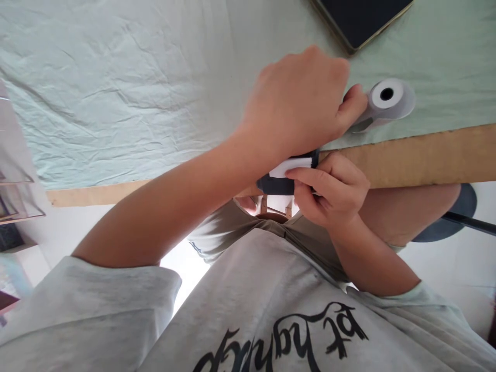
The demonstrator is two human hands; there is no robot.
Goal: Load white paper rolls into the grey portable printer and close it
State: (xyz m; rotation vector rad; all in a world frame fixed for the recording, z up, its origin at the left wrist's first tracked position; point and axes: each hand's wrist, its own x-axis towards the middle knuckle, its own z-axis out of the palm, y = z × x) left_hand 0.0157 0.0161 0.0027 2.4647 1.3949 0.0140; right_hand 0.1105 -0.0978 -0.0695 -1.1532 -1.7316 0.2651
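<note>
My left hand (300,95) reaches across to the right, back upward, with its fingers curled closed. Its fingertips are hidden beneath it, so I cannot make out what they hold. The thumb side is right beside a white paper roll (399,97) with a dark core; whether they touch is unclear. Below my left wrist, my right hand (335,188) grips a small dark device (281,186). One finger presses on a white paper strip (296,166) lying over the device. My left forearm covers part of the device.
A pale green, wrinkled cloth (135,88) covers the table, whose brown front edge (418,157) runs close to my lap. A dark flat object (360,20) with a light rim lies at the far right. Shelves (17,199) stand at the left.
</note>
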